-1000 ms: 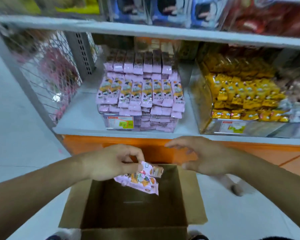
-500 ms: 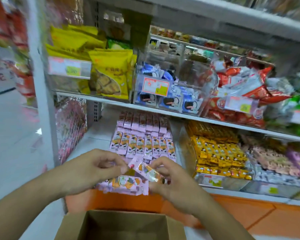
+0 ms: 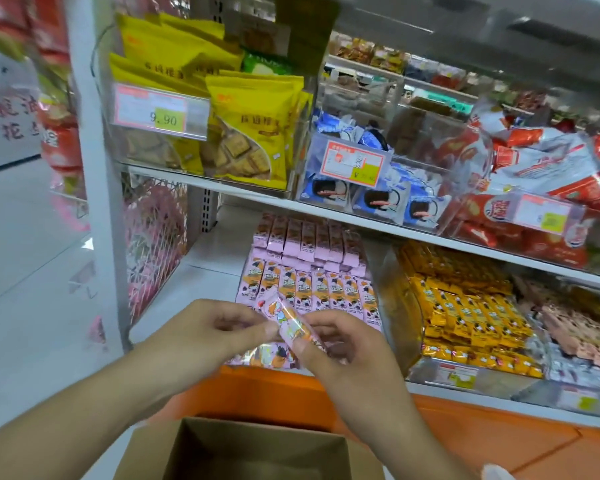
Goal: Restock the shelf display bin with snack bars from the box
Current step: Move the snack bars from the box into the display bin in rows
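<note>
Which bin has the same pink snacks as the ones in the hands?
The lower-shelf bin of pink bars, right behind the hands. The bin to its right holds yellow bars, and the upper bins hold yellow, blue and red packs.

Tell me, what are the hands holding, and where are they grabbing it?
Both hands pinch one pink snack bar. The left hand has its grip on the upper left end, the right hand on the lower right end. More pink bars hang under the left hand.
</note>
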Demonstrator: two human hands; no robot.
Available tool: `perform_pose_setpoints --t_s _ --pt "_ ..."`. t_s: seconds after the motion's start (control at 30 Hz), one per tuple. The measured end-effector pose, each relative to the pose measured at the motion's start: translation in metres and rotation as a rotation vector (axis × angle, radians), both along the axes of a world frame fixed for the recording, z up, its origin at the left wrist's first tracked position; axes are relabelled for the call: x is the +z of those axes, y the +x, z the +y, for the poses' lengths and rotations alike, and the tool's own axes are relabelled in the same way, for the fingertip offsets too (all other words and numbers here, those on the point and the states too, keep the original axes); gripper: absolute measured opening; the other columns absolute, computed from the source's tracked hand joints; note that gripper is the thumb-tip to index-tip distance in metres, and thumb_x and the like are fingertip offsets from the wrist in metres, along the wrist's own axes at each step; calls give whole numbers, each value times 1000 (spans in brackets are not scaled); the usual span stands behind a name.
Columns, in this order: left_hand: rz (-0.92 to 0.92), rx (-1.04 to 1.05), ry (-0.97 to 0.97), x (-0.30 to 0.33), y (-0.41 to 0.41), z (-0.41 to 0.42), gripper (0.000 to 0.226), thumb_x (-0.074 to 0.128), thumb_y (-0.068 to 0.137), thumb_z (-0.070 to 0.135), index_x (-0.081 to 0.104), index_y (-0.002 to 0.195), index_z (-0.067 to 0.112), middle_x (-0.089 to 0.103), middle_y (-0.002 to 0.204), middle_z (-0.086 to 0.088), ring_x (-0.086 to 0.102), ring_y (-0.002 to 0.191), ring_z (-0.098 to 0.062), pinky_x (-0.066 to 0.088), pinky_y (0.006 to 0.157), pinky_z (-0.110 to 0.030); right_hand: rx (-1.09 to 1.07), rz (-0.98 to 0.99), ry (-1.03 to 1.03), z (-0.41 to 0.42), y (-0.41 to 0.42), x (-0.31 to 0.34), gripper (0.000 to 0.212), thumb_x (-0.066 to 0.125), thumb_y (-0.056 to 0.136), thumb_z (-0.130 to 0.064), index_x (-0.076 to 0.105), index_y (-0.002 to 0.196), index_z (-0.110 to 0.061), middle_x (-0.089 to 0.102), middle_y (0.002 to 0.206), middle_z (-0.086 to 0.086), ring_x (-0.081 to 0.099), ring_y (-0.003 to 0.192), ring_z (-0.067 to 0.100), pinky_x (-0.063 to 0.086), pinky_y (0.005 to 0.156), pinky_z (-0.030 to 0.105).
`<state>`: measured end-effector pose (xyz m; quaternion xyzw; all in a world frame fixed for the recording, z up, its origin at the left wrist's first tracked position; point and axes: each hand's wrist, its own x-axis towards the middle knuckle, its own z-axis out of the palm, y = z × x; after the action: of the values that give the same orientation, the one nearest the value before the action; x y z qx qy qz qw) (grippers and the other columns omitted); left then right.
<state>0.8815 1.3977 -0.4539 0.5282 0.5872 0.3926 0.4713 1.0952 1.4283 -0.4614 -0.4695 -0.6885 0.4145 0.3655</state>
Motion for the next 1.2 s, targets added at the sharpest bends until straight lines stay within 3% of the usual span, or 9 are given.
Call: perform_pose_setpoints --t_s 0.23,0.4,0.47,0.63,0.73,0.87,1.0,1.1,1.2 --pt "-115 -38 -85 -4 8 0 41 79 78 57 78 81 16 24 68 -1 25 56 -13 24 51 -27 -9 38 6 -14 4 5 16 81 90 -34 77 105 -35 74 93 -22 67 85 -3 51 72 12" --pt "-198 -47 -96 3 16 -6 59 84 70 57 73 101 8 75 94 -12 32 70 -19 23 49 -24 -1 29 -6 -18 9 12 7 78 92 -35 78 92 -43 73 89 -18 64 76 8 54 65 24" --pt "-143 -47 -100 13 18 -6 54 86 75 55 71 91 7 77 86 -6 27 60 -15 22 50 -23 37 -86 17 -18 15 15 7 78 92 -41 74 95 -45 70 96 -25 61 82 -3 51 71 19" --pt "-48 -90 -102 26 21 -3 32 82 79 42 74 75 11 60 59 4 28 49 -12 19 51 -24 360 -317 121 -15 43 31 84 89 82 -30 43 146 -58 35 147 -40 50 125 -4 52 95 28" --pt "-3 -160 -90 29 27 -1 27 82 82 30 73 60 17 55 51 8 35 40 -5 26 44 -19 470 -362 167 -16 47 39 88 86 84 -18 42 148 -59 26 156 -42 43 131 -11 49 99 30" --pt "-11 -191 -90 29 35 3 40 76 88 8 70 49 17 53 42 9 46 35 4 34 41 -5 462 -381 166 -16 48 39 84 89 81 -19 49 143 -58 27 156 -42 52 122 0 52 94 33" --pt "19 -192 -114 29 39 6 22 80 85 23 75 66 13 56 47 10 43 38 2 33 44 -10 405 -334 163 -10 50 33 83 95 74 -19 55 139 -53 42 148 -36 55 118 0 56 90 30" --pt "52 -147 -122 26 37 8 20 81 78 41 84 84 22 73 71 1 42 44 -2 31 47 -18 271 -257 165 -1 60 22 83 97 70 -16 59 135 -49 55 135 -26 61 107 9 56 88 30" --pt "70 -120 -82 23 33 11 19 80 82 37 84 90 21 80 85 0 52 45 5 36 45 -10 94 -196 122 25 77 9 80 94 74 -12 56 134 -51 65 117 -12 66 98 11 58 83 29"
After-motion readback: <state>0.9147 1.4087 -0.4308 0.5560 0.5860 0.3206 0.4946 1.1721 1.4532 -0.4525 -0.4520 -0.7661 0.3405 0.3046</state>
